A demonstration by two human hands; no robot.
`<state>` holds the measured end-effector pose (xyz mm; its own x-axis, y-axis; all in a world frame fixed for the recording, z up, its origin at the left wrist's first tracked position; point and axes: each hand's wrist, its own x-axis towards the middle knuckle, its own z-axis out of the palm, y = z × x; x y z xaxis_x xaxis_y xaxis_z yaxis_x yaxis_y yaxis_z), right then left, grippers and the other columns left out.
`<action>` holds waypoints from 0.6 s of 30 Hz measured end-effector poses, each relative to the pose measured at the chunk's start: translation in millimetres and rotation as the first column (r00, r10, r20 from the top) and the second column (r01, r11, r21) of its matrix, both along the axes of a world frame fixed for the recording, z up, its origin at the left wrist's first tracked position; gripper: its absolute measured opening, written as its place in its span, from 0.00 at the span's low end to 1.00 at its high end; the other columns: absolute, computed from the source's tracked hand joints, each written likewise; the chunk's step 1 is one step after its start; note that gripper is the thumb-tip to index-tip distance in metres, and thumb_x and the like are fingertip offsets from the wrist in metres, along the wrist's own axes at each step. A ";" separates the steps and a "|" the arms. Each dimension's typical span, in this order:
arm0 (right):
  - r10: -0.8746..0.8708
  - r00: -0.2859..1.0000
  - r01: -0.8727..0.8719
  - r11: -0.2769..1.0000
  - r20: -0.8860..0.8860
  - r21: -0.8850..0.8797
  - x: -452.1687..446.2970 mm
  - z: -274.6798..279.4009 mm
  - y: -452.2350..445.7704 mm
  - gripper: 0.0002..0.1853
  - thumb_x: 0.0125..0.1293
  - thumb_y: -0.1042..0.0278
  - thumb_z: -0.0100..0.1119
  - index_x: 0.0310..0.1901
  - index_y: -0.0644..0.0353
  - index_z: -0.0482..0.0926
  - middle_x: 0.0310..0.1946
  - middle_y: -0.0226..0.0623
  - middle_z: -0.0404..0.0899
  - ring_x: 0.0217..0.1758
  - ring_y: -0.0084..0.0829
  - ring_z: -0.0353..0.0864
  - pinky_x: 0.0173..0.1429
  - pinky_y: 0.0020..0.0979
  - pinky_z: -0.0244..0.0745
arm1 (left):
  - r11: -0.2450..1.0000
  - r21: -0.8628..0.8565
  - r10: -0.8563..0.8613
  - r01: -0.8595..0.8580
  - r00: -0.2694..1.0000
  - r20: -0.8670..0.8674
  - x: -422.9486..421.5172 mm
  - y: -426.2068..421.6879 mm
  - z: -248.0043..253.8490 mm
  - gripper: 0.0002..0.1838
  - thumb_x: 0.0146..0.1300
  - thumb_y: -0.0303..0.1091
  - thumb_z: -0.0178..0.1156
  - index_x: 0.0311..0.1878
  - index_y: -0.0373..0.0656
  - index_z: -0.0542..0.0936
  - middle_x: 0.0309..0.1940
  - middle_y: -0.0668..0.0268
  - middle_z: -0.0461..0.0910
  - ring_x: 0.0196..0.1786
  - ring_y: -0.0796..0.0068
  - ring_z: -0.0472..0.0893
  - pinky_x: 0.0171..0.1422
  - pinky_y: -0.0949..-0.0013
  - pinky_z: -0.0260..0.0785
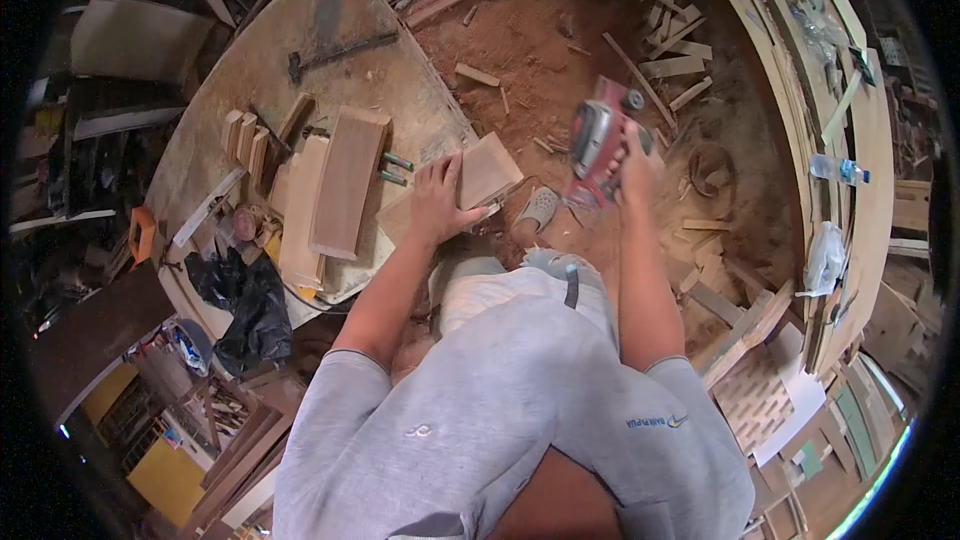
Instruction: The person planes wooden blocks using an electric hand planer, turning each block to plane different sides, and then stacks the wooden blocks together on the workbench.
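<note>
My right hand [637, 165] is wrapped around the handle of a red handheld power tool [592, 145], a planer or sander by its shape. The tool is raised off the wood, right of the workbench, and slightly blurred. My left hand [438, 200] lies with fingers outstretched on a pale wooden board [487, 172], its thumb spread toward the near edge. That board rests at the bench corner and juts past it. Beside the thumb is a small metal piece [490, 211], perhaps part of a clamp.
On the workbench [345, 15] lie a hammer [340, 55], stacked boards [350, 180], small wood blocks [245, 140] and a black plastic bag [250, 310]. Offcuts [680, 45] litter the dusty floor. Long planks at right carry a water bottle [838, 170]. A sandal-clad foot [538, 208] stands below.
</note>
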<state>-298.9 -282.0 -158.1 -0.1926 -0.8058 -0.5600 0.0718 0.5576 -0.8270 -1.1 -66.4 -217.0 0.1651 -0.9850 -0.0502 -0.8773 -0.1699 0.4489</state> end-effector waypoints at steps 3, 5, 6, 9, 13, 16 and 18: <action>-0.030 0.995 0.024 0.998 -0.094 -0.062 -64.2 14.7 18.9 0.18 0.83 0.48 0.73 0.52 0.58 0.88 0.26 0.25 0.77 0.22 0.20 0.75 0.25 0.29 0.70 | 1.000 0.021 0.022 -0.021 0.999 -0.044 -1.2 0.2 5.1 0.69 0.43 0.61 0.88 0.89 0.44 0.70 0.72 0.48 0.77 0.74 0.40 0.75 0.82 0.40 0.70; -0.086 0.977 0.076 0.995 -0.197 -0.059 -107.7 12.1 30.4 0.19 0.83 0.48 0.74 0.55 0.57 0.89 0.26 0.23 0.76 0.22 0.20 0.74 0.26 0.28 0.69 | 0.995 -0.087 0.046 -0.054 0.995 -0.093 -1.4 2.4 13.3 0.69 0.40 0.57 0.90 0.89 0.46 0.71 0.71 0.48 0.77 0.73 0.40 0.76 0.81 0.40 0.71; -0.106 0.970 0.091 0.993 -0.221 -0.080 -126.0 14.6 37.2 0.18 0.82 0.48 0.74 0.55 0.57 0.90 0.26 0.23 0.76 0.22 0.20 0.74 0.26 0.28 0.69 | 0.988 -0.137 0.056 -0.072 0.992 -0.116 -1.2 5.3 18.4 0.69 0.39 0.55 0.91 0.89 0.47 0.72 0.71 0.48 0.77 0.72 0.40 0.77 0.80 0.41 0.72; -0.168 0.934 0.137 0.983 -0.316 -0.118 -172.1 18.0 55.3 0.19 0.82 0.47 0.74 0.54 0.57 0.89 0.25 0.24 0.76 0.21 0.20 0.74 0.24 0.29 0.70 | 0.950 -0.265 0.105 -0.166 0.968 -0.229 -6.1 11.3 61.5 0.70 0.36 0.50 0.93 0.89 0.45 0.72 0.69 0.47 0.77 0.70 0.43 0.78 0.80 0.44 0.73; -0.190 0.919 0.153 0.979 -0.345 -0.131 -217.0 10.3 66.7 0.21 0.82 0.46 0.74 0.53 0.59 0.89 0.23 0.26 0.76 0.20 0.21 0.75 0.23 0.30 0.71 | 0.880 -0.408 0.133 -0.241 0.952 -0.275 -15.9 17.6 138.4 0.70 0.37 0.48 0.93 0.88 0.39 0.71 0.68 0.48 0.78 0.71 0.45 0.78 0.79 0.47 0.74; -0.164 0.907 0.135 0.986 -0.388 -0.101 -219.6 13.7 66.8 0.24 0.81 0.44 0.74 0.53 0.62 0.89 0.22 0.27 0.77 0.19 0.22 0.77 0.23 0.31 0.73 | 0.832 -0.484 0.115 -0.270 0.938 -0.327 -17.4 22.6 171.9 0.72 0.35 0.50 0.93 0.89 0.44 0.71 0.68 0.48 0.78 0.69 0.46 0.78 0.77 0.46 0.74; -0.141 0.903 0.108 0.989 -0.405 -0.104 -218.1 11.1 62.8 0.24 0.80 0.44 0.75 0.51 0.63 0.88 0.22 0.28 0.77 0.19 0.23 0.77 0.23 0.31 0.74 | 0.806 -0.526 0.104 -0.271 0.940 -0.325 -18.9 26.4 187.9 0.72 0.34 0.50 0.93 0.88 0.43 0.71 0.69 0.48 0.78 0.70 0.47 0.78 0.78 0.46 0.74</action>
<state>-517.1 -219.2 -147.0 -0.4934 -0.7977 -0.3468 -0.2184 0.4995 -0.8383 -20.0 -40.0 -29.1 0.4115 -0.8062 0.4251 -0.6857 0.0335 0.7271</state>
